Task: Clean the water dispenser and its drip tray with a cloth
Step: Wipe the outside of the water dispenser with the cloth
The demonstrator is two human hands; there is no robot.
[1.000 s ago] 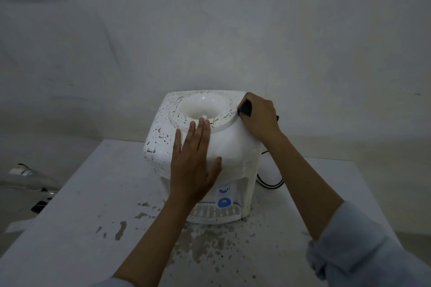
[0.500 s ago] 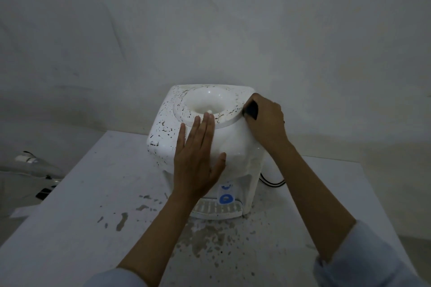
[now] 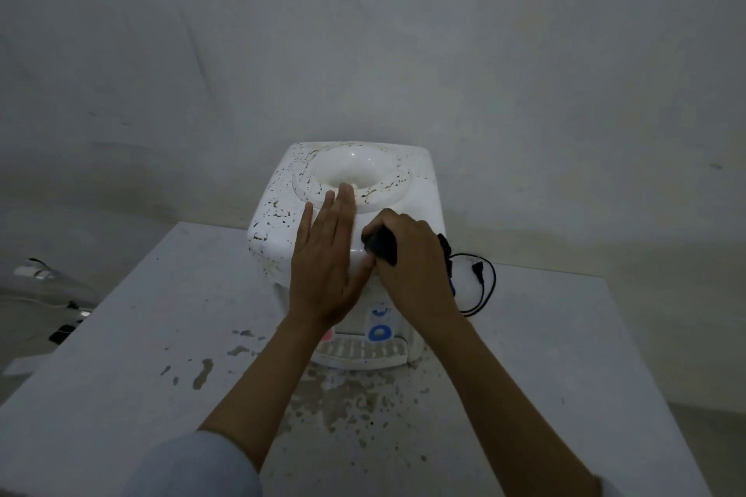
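Note:
A white tabletop water dispenser point(image 3: 420, 190) stands on the table, its top and left side speckled with dark spots. My left hand point(image 3: 327, 266) lies flat with straight fingers on its front slope. My right hand point(image 3: 411, 262) grips a dark cloth point(image 3: 381, 244) and presses it against the front of the dispenser, just right of my left thumb. The slotted drip tray point(image 3: 359, 351) sits at the foot, below a blue tap point(image 3: 379, 331) and a partly hidden red one point(image 3: 327, 334).
The white table point(image 3: 121, 375) is spattered with dark stains in front of the dispenser. A black power cord point(image 3: 480, 282) loops on the table behind my right hand. A bare wall rises right behind. Low objects lie on the floor at left point(image 3: 40, 274).
My right hand has slid with the cloth from the dispenser's top right edge down to its front, near my left hand. My left hand has stayed flat on the front.

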